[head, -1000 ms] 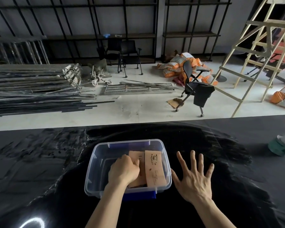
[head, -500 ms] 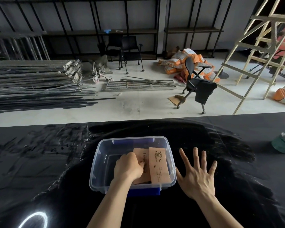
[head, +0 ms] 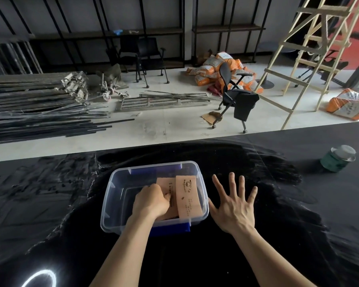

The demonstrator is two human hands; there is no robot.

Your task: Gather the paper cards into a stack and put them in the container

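- Clear plastic container (head: 110, 190), rectangular with rounded corners, thin see-through walls, blue clips at near and far ends; sits on glossy black table (head: 257, 255).
- Tan paper cards (head: 188, 196) lie inside container, right half; matte kraft look, elongated strips with slightly curved edges, dark print incl. a cup logo. Top card leans toward right wall, another partly under it.
- Left hand (head: 150, 203) down in container, curled into a loose fist, fingertips pressed on the left card's edge; whether it truly pinches the card, can't tell.
- Right hand (head: 232, 208) flat on table just right of container, fingers fully splayed, nothing in it; thumb close to container's right wall.
- Table surface shiny, streaky reflections, ring-light glare at lower left.
- Green cylindrical tin (head: 337, 159) with silvery lid far right on table, well apart.
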